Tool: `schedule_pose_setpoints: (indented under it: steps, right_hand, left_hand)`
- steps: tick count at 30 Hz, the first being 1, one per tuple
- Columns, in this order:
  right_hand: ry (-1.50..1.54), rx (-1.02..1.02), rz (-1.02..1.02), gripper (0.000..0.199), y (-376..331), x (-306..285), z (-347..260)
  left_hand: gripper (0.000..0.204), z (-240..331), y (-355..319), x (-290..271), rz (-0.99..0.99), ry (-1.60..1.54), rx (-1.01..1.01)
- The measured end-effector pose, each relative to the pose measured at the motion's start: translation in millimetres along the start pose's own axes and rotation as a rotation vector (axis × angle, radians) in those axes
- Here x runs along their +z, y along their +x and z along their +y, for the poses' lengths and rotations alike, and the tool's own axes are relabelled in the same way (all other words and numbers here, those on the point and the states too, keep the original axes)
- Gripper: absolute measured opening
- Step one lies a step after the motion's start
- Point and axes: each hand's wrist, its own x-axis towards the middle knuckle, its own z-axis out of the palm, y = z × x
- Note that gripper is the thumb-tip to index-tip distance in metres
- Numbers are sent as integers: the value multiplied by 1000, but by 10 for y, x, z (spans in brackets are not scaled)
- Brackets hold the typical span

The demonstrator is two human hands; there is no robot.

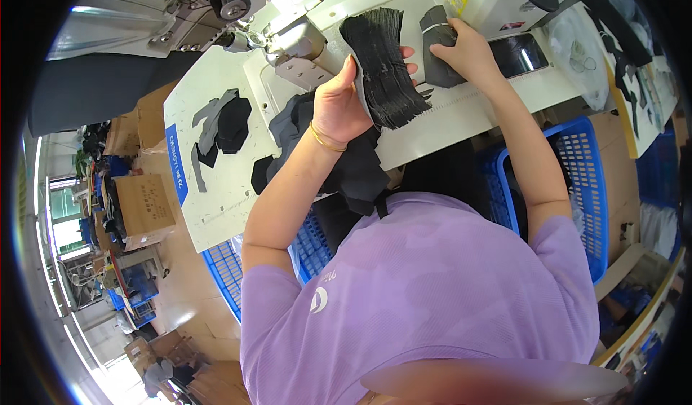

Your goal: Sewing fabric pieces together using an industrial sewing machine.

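My left hand (pixel 344 102) is wrapped round a thick stack of black fabric pieces (pixel 383 66), thumb on the near side and fingertips showing past its right edge. The stack is held up above the white sewing table, its many cut edges fanned out. Farther right, my right hand (pixel 465 50) grips a dark grey bundle of fabric pieces (pixel 437 44) with a light tie round its upper part; the bundle rests on the table. Beneath my left wrist, dark fabric (pixel 353 167) lies heaped over the table's front edge. The sewing machine head (pixel 299 48) stands just left of the black stack.
Loose grey and black cut pieces (pixel 222 124) lie on the table's left side. A phone (pixel 519 55) sits right of my right hand, near a clear plastic bag (pixel 577 51). Blue plastic baskets (pixel 587 188) stand below the table. Cardboard boxes (pixel 144 207) are stacked at the left.
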Motion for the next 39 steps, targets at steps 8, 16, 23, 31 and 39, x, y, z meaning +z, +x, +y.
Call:
schedule_pose_setpoints:
  steps: [8, 16, 23, 31, 39]
  right_hand:
    - [427, -18, -30, 72, -120, -49, 169]
    - [1141, 273, -172, 54, -393, -280, 167]
    - [1325, 392, -151, 43, -631, -577, 241]
    - [845, 207, -163, 67, -763, -597, 120]
    - [697, 178, -162, 70, -593, -199, 269]
  left_hand:
    - [64, -37, 51, -14, -16, -93, -24]
    - [55, -60, 243, 79, 204, -76, -24]
    - [36, -373, 1044, -274, 536, -6, -46]
    - [35, -642, 1419, -271, 860, 278, 134]
    - [59, -701, 1274, -511, 958, 1246, 451]
